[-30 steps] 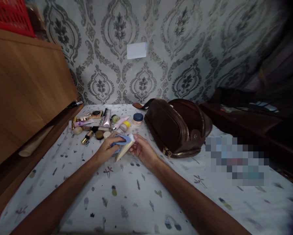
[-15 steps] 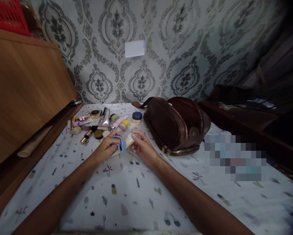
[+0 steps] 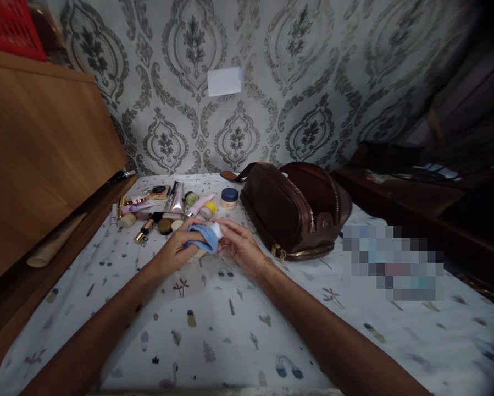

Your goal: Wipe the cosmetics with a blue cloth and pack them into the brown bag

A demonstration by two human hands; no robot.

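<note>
A blue cloth (image 3: 201, 237) is bunched in my left hand (image 3: 179, 242), its fingers closed and pressing it against a pale cream tube (image 3: 198, 254). Most of that tube is covered by the cloth and fingers. My right hand (image 3: 240, 245) pinches the tube's white cap end (image 3: 216, 230). Just beyond my hands lies a spread of cosmetics: a pink tube (image 3: 200, 204), a silvery-pink tube (image 3: 177, 198), a jar with a yellow lid (image 3: 208, 209) and a round olive-brown lid or jar (image 3: 165, 226). A jar with a navy lid (image 3: 229, 198) stands upright behind my right hand.
A brown leather bag (image 3: 288, 214) with its zipped top open sits to the right. A wooden cabinet (image 3: 49, 143) rises on the left. Patterned wallpaper (image 3: 164, 143) closes off the back. Behind the bag is dark furniture, and a blurred-out patch (image 3: 395, 264) lies right.
The blue cloth has moved up along the tube toward its white cap end and now covers more of it. My right hand still grips that end. The view has shifted slightly.
</note>
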